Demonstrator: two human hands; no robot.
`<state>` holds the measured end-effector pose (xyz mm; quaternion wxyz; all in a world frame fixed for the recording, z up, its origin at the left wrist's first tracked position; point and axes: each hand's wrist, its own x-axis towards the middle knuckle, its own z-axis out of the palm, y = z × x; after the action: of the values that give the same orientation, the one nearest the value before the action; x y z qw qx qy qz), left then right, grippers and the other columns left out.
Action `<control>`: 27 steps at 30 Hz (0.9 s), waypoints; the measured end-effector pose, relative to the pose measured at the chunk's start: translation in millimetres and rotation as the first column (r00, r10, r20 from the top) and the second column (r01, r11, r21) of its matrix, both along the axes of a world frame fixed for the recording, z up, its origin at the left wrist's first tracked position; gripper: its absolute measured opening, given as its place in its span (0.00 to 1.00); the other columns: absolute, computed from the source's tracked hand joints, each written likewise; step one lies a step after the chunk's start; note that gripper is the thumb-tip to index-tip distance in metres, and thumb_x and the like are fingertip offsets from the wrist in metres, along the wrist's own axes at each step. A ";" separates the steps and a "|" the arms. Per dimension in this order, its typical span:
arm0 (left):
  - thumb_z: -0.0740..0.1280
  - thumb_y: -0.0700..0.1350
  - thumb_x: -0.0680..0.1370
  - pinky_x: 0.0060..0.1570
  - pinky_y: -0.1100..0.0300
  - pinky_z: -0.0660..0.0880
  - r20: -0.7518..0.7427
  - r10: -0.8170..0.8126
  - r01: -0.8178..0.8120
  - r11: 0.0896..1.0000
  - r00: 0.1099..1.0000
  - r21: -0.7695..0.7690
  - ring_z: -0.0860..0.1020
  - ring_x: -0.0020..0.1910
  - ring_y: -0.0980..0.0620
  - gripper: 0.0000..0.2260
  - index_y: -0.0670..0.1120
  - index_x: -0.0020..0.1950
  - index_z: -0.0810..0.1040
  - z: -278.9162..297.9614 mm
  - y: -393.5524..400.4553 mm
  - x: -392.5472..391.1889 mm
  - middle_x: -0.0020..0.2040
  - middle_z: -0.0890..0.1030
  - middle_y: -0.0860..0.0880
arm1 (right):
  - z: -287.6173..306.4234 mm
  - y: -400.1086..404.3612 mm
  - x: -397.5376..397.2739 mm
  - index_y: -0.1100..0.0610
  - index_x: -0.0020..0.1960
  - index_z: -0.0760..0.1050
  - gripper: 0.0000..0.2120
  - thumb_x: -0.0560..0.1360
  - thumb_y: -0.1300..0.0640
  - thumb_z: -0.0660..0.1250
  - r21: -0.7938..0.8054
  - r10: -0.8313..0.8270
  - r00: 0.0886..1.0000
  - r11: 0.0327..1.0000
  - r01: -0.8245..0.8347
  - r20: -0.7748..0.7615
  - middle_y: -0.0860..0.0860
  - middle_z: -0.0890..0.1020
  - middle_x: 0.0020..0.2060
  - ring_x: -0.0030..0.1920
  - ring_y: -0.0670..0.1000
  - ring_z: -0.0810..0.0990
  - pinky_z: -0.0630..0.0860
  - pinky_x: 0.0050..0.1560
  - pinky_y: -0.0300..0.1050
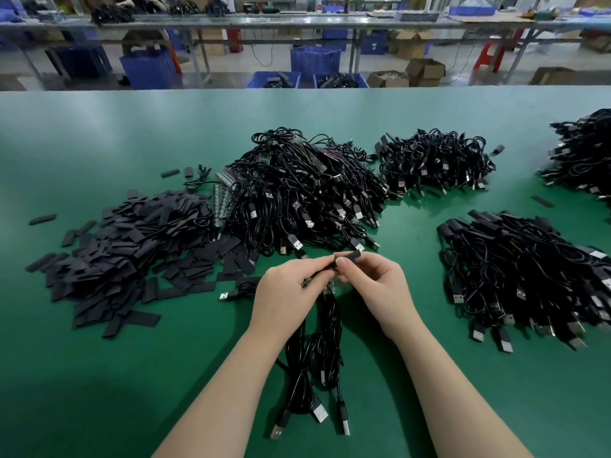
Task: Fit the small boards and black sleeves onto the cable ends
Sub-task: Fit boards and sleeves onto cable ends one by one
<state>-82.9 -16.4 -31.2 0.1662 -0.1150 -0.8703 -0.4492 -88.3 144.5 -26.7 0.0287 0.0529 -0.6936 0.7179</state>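
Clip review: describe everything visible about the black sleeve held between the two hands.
The black sleeve is a short, flat, matte tube, apparently soft plastic or rubber. It lies roughly level above the green table, in front of the big cable pile. The right hand pinches its right part between thumb and fingers; the left hand grips its left end, where a small board partly shows beneath. Its openings are hidden.

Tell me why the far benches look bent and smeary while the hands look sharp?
Head view: the wide-angle lens bows the far benches and the green table edge; the background is soft and smeared, while the left hand, right hand and black sleeve are crisp. Overhead light leaves a pale sheen on the far mat and dark shadows near the forearms.
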 end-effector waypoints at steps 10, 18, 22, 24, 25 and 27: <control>0.71 0.46 0.76 0.53 0.66 0.76 -0.010 0.016 -0.015 1.000 1.000 0.021 0.78 0.54 0.65 0.12 0.59 0.58 0.82 -1.0 0.8 0.2 0.52 0.83 0.63 | -0.2 -0.9 -0.5 0.44 0.42 0.85 0.09 0.75 0.58 0.74 0.075 0.014 1.000 0.997 -0.014 -0.006 0.47 0.86 0.37 0.39 0.43 0.82 0.77 0.43 0.34; 0.73 0.47 0.74 0.48 0.69 0.74 -0.051 0.075 -0.074 0.997 0.996 0.007 0.79 0.51 0.64 0.09 0.55 0.53 0.85 -4.3 0.6 -2.0 0.47 0.84 0.61 | -2.4 -2.9 -0.6 0.42 0.43 0.85 0.10 0.74 0.59 0.74 0.080 -0.008 1.000 0.997 0.010 -0.023 0.47 0.86 0.38 0.39 0.43 0.82 0.78 0.44 0.36; 0.70 0.44 0.75 0.49 0.62 0.76 -0.118 0.019 -0.022 0.999 0.993 -0.027 0.79 0.48 0.61 0.11 0.53 0.56 0.84 -0.9 4.9 0.2 0.47 0.84 0.58 | -3.1 -1.9 -1.6 0.48 0.43 0.85 0.05 0.74 0.58 0.74 0.040 -0.050 0.999 0.998 0.050 -0.015 0.51 0.84 0.36 0.38 0.45 0.80 0.76 0.42 0.36; 0.70 0.43 0.76 0.48 0.56 0.77 -0.141 -0.002 -0.006 0.998 0.990 -0.061 0.80 0.46 0.59 0.11 0.52 0.57 0.84 0.1 5.1 0.4 0.47 0.85 0.57 | -3.5 -0.9 -2.2 0.50 0.43 0.84 0.02 0.74 0.56 0.74 0.049 -0.057 0.998 0.997 0.057 -0.010 0.53 0.84 0.35 0.37 0.46 0.79 0.75 0.41 0.38; 0.69 0.42 0.76 0.47 0.53 0.77 -0.145 -0.010 0.000 0.997 0.989 -0.071 0.81 0.46 0.58 0.11 0.52 0.57 0.84 0.4 4.6 0.4 0.47 0.85 0.57 | -4.0 -0.9 -2.2 0.50 0.43 0.84 0.02 0.74 0.56 0.75 0.061 -0.052 0.999 0.997 0.053 -0.009 0.52 0.83 0.35 0.37 0.46 0.79 0.75 0.41 0.38; 0.69 0.42 0.77 0.47 0.50 0.78 -0.146 -0.016 0.005 0.997 0.989 -0.078 0.81 0.47 0.57 0.11 0.51 0.58 0.84 0.7 3.8 0.7 0.48 0.85 0.56 | -5.0 -1.6 -2.6 0.49 0.41 0.84 0.04 0.74 0.57 0.75 0.091 -0.040 0.999 0.995 0.041 -0.012 0.48 0.83 0.33 0.36 0.45 0.78 0.75 0.40 0.37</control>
<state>-82.2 -12.6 -30.6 0.2228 -0.1586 -0.8718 -0.4063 -90.9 142.9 -31.7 0.0444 0.0436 -0.7266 0.6843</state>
